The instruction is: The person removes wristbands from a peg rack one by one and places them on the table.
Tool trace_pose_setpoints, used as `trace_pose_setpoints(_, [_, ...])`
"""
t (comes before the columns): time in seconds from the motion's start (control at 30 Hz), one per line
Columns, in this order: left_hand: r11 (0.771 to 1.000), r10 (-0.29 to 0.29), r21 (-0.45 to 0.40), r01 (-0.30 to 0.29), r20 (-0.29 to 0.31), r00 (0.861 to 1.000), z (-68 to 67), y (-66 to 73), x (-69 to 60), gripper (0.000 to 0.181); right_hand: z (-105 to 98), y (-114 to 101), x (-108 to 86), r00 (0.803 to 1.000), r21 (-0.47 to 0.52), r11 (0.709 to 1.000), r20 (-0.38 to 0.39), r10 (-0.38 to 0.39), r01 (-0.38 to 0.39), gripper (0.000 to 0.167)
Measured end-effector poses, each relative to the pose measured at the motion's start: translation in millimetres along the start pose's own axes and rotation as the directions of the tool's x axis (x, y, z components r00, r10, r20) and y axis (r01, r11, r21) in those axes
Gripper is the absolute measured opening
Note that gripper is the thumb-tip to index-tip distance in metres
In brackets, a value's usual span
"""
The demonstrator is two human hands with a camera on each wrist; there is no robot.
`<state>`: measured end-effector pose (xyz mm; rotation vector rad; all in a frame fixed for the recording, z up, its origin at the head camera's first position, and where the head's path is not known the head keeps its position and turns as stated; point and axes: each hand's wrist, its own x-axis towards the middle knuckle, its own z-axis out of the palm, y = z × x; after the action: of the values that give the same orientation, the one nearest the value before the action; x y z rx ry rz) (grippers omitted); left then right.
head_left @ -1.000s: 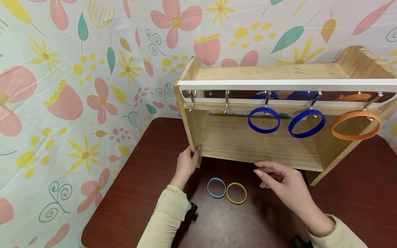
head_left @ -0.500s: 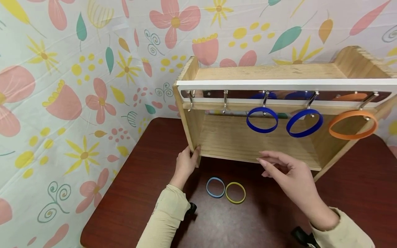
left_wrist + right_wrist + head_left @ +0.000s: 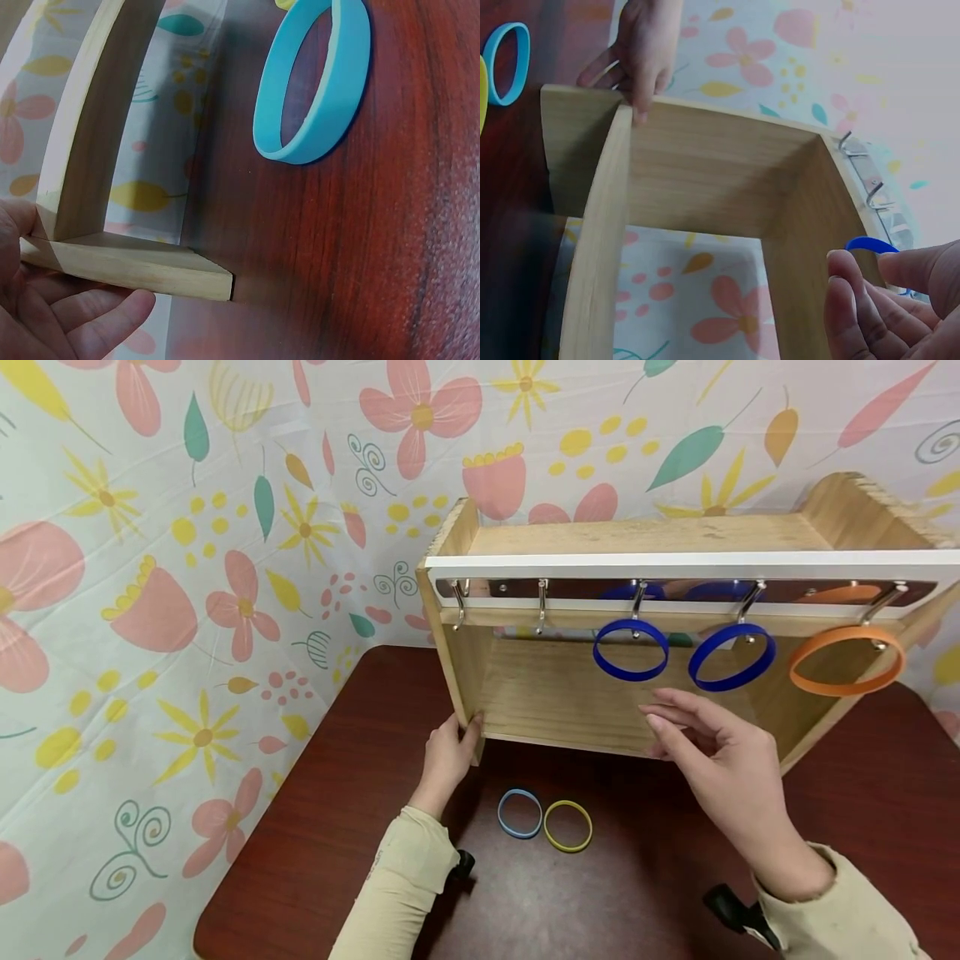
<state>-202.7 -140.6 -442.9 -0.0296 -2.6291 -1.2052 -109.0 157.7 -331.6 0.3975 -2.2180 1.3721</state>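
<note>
Left hand [image 3: 447, 758] grips the wooden rack [image 3: 570, 710], right hand [image 3: 726, 760] free before it

The left hand pinches the lower front corner of the rack's left side panel, thumb to the inside and fingers along the outside. The right hand has hold of nothing that shows; its fingers are loosely bent, the thumb tip slightly parted from them, before the rack's lower compartment.

From the right hand, in the head view, one blue band [image 3: 727, 685] hangs at 12 o'clock, another blue band [image 3: 630, 675] between 10 and 11, and an orange band [image 3: 843, 687] at 2. The right wrist view shows a blue rim behind the thumb and fingertips; whether they touch cannot be told there, though the head view shows a narrow gap.

Each of these three bands has its own hook on a metal strip [image 3: 517, 591], whose shine mirrors them. Two bare hooks [image 3: 542, 602] sit toward the 9 o'clock end.

The rack has a top shelf between raised ends and a deeper compartment below, with patterned cloth [image 3: 247, 510] visible through its back.

On the tabletop [image 3: 337, 827], at 4 o'clock from the left hand, lies a light blue band [image 3: 341, 90], with a yellow band [image 3: 568, 849] just beside it, toward 3 o'clock.
</note>
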Motion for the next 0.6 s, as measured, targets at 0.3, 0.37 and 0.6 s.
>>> trace_pose_setpoints(0.3, [1.0,0.003,-0.009,-0.003,0.006,1.0,0.6,-1.0,1.1,0.03,2.0,-2.8,6.4,0.999,0.024,0.999,0.001,0.045,-0.045,0.041])
trace_pose_setpoints(0.37, [1.0,0.004,-0.011,-0.004,0.008,1.0,0.7,-1.4,1.0,0.03,2.5,-2.4,8.0,0.998,0.044,0.997,0.009,0.06,-0.061,0.043])
trace_pose_setpoints(0.6, [1.0,0.007,-0.009,-0.007,0.008,1.0,0.7,-2.2,0.1,0.029,4.5,-2.9,11.7,0.994,0.134,0.986,0.053,0.091,-0.097,0.048])
